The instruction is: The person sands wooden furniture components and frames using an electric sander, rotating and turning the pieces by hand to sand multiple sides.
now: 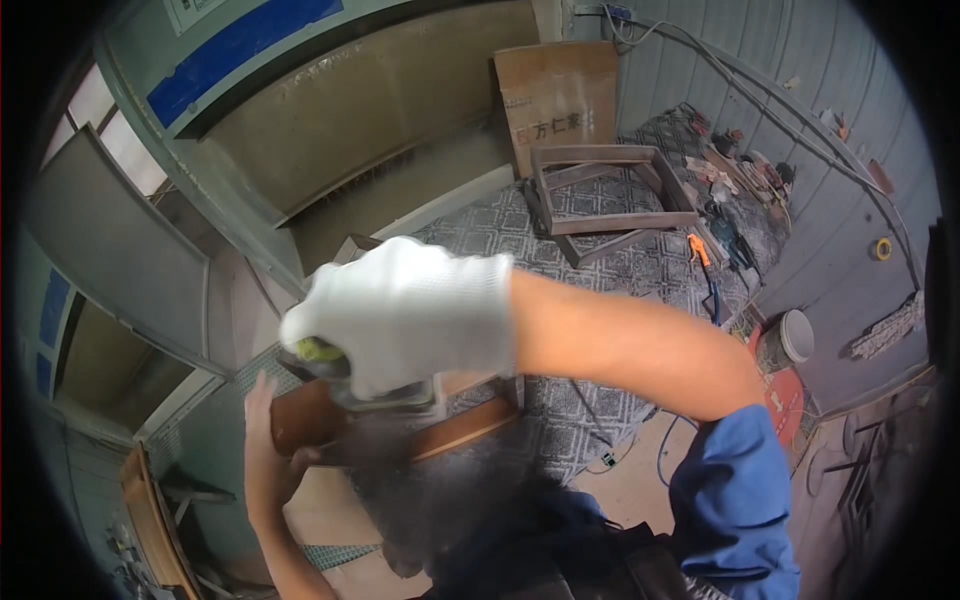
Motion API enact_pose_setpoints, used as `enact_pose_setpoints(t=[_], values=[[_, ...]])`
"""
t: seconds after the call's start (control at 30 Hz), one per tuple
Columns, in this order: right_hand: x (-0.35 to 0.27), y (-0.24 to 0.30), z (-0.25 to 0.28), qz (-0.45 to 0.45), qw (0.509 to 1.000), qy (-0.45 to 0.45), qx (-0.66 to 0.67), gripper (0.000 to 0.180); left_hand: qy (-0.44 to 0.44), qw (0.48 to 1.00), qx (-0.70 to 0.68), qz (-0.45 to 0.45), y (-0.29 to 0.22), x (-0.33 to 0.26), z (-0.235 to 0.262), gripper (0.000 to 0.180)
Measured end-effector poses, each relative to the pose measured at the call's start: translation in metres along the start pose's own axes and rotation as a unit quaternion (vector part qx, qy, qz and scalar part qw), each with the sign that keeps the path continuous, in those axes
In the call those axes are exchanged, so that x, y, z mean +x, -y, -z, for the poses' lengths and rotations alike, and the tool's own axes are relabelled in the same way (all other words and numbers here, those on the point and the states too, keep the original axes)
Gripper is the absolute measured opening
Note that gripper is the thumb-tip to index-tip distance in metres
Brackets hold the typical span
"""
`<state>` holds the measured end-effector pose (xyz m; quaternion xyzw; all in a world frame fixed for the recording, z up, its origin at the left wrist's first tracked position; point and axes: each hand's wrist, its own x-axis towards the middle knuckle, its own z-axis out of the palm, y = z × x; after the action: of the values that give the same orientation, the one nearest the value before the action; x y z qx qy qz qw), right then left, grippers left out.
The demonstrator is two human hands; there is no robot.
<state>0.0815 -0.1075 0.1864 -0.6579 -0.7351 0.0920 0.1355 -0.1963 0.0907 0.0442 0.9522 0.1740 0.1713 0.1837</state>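
Observation:
My right hand (405,310), in a white knitted glove, is closed round a yellow-green and black power tool (322,350) that looks like a sander. Its flat pad is partly hidden below the glove. Under it lies a reddish-brown wooden frame (465,428), blurred and partly covered by my arm and the tool. At the frame's left end, my left hand (265,430) grips the wood, fingers up along the outer side and thumb on the near side.
A patterned grey cloth (575,400) covers the work surface. Farther back stand another brown wooden frame (615,220) and a cardboard box (560,105). An orange air blow gun (698,250), assorted tools and a white bucket (795,335) are on the right. A blue hose (665,455) hangs nearby.

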Motion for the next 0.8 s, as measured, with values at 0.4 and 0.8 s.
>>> enact_pose_setpoints(t=[0.4,0.8], values=[[0.041,0.03,-0.035,-0.034,0.998,-0.053,0.013,0.06,-0.195,0.891,-0.388,0.133,0.046,-0.031,-0.107,0.076],[0.128,0.098,-0.066,0.076,0.992,0.023,0.096,0.067,-0.276,0.911,-0.304,-0.037,0.045,-0.037,-0.096,0.089]])
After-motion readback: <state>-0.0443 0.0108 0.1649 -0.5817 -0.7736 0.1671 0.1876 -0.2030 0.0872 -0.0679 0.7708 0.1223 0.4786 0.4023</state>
